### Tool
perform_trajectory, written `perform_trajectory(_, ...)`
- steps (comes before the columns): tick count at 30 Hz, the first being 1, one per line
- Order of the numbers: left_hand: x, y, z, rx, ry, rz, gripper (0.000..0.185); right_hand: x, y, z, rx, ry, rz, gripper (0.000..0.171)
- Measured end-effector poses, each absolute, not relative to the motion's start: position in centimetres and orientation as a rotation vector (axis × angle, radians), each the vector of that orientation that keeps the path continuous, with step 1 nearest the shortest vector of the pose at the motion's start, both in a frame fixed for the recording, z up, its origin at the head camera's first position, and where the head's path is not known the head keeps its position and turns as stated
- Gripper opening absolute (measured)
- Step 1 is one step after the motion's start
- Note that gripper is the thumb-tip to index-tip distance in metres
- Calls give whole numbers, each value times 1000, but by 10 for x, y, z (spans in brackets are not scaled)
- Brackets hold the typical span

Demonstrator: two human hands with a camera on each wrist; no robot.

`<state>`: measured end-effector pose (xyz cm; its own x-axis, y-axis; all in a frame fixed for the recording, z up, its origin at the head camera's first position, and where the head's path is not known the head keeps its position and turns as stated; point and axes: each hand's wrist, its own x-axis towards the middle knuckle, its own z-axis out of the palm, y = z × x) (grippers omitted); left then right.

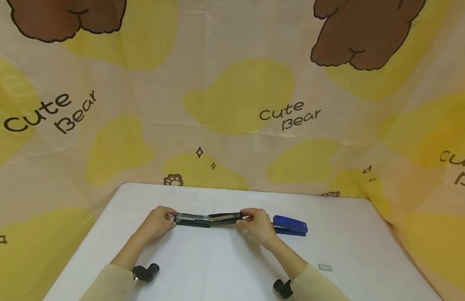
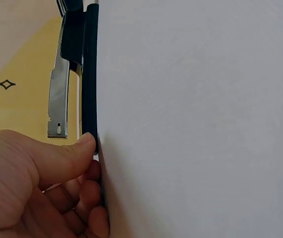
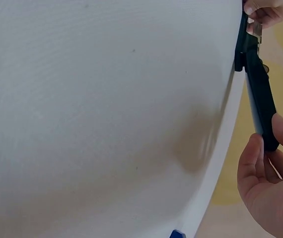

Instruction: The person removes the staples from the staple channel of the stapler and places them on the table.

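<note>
**Black stapler spread open between your two hands**

Starting at your left: your left hand (image 1: 157,223) pinches the left end of the black stapler (image 1: 208,219). In the left wrist view your thumb (image 2: 64,158) presses against the tip of the black base, your other fingers are curled beneath it, and the shiny metal staple channel (image 2: 58,101) stands a little apart from the base, its end just beyond your thumb tip.

At the centre of the white table (image 1: 224,267), the stapler is swung open into one long strip running from 9 o'clock to 3 o'clock, with the hinge near the middle. Whether it rests on the tabletop or is held just above it cannot be told.

Your right hand (image 1: 259,225) grips the stapler's right end; in the right wrist view your fingers (image 3: 250,161) and thumb are curled round the black tip, pinching it.

Just beyond your right hand, at 3 o'clock from it, a blue stapler (image 1: 290,225) lies shut on the table, close beside your knuckles. Toward 5 o'clock from that hand, near the table's right edge, lies a small grey strip of staples (image 1: 325,267), well apart from both staplers.

Behind the table hangs a cloth backdrop (image 1: 232,108) printed with yellow patches, brown bears and the words "Cute Bear".
</note>
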<state>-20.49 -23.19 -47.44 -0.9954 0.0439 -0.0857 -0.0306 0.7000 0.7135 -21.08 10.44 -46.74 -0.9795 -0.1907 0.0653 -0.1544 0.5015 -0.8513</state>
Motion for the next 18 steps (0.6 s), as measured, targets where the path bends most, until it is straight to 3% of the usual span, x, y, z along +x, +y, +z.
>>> perform_trajectory(12,-202,-241,-468,125,2828,1150,50,-201,111,-459,-354,2707,-1492,51)
perform_trajectory(18,-190,-219,-443,142,2921,1124,49,-190,130,-444,-318,2802,-1442,42)
